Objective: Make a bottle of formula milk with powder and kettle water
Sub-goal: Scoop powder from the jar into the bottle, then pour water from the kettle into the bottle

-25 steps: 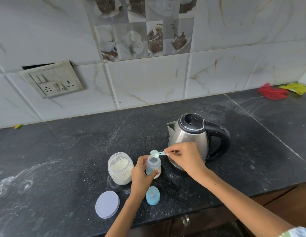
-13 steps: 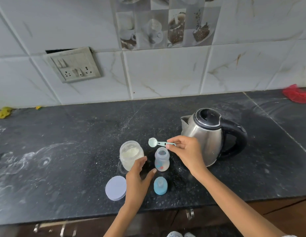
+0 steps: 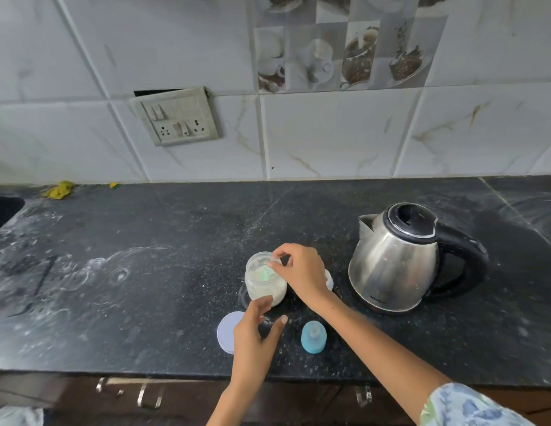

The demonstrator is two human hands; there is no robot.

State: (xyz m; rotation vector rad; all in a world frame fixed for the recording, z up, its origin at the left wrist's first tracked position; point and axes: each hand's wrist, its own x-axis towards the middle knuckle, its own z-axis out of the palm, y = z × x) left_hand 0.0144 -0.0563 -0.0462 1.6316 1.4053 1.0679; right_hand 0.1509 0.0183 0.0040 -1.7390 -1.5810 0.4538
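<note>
A clear jar of white formula powder point(image 3: 261, 287) stands open on the black counter point(image 3: 145, 272). My right hand point(image 3: 298, 272) pinches the green scoop point(image 3: 269, 273), whose bowl dips into the jar's mouth. The small baby bottle point(image 3: 329, 279) stands behind my right wrist, mostly hidden. My left hand point(image 3: 252, 339) hovers in front of the jar with fingers apart, its thumb near the jar's base, holding nothing. The bottle's blue cap point(image 3: 313, 337) lies in front, and the jar's pale round lid point(image 3: 229, 332) lies flat beside my left hand. A steel kettle point(image 3: 397, 262) with a black handle stands to the right.
A switch and socket plate point(image 3: 177, 116) is on the tiled wall. Yellow scraps point(image 3: 60, 189) lie at the back left near a dark sink edge point(image 3: 3, 210). Powder smears mark the counter's left part. Drawer handles point(image 3: 145, 395) show below the front edge.
My right hand carried the scoop from above the bottle leftward into the powder jar. My left hand let go of the bottle and drew back toward the jar's front. The view shifted left.
</note>
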